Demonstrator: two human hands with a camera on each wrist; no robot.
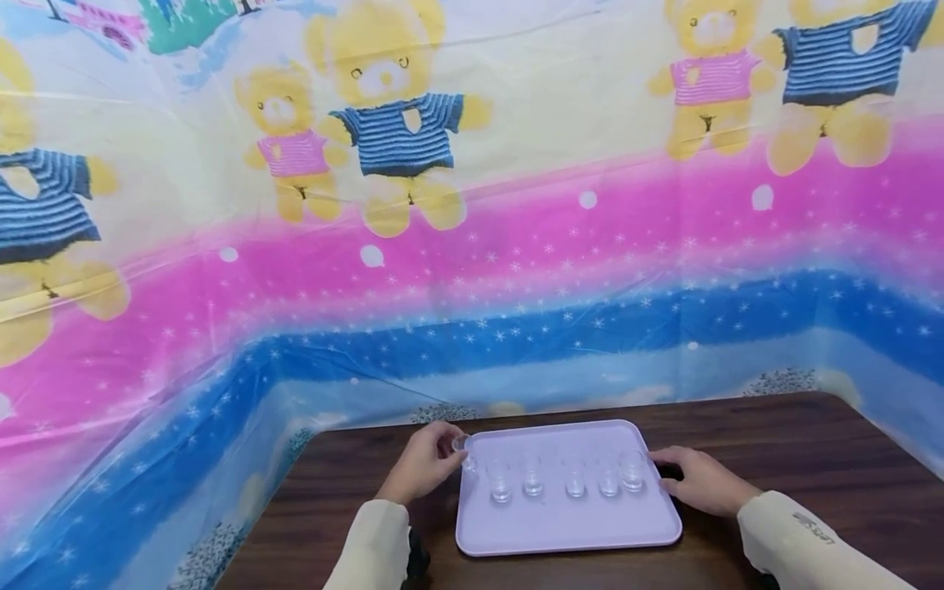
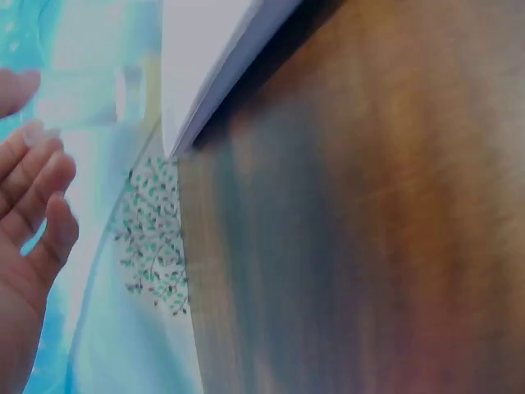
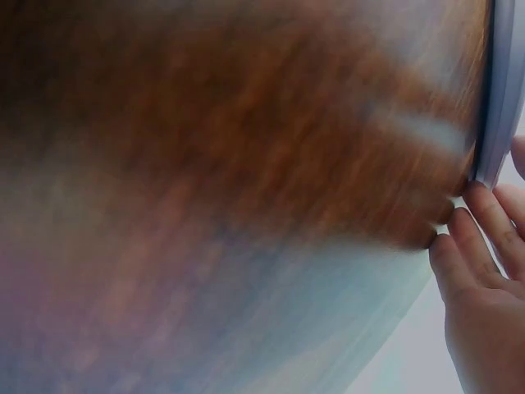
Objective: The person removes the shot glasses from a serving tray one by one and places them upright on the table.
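My left hand (image 1: 426,460) is at the left edge of a pale lilac tray (image 1: 568,524), thumb and fingers pinching a small clear glass (image 1: 460,443). In the left wrist view that glass (image 2: 90,97) lies sideways across the picture, just off the tray's corner. Several more clear glasses stand upright on the tray in an uneven row, among them one at the left (image 1: 501,488) and one at the right (image 1: 632,475). On the opposite side, my right hand (image 1: 701,479) touches the tray's right rim. Its fingers (image 3: 476,246) look fairly straight in the right wrist view.
The tray lies on a dark wood-grain table (image 1: 782,442) with rounded back corners. Behind the table hangs a cloth (image 1: 516,246) printed with teddy bears and pink and blue bands; it reaches down to the table's back edge.
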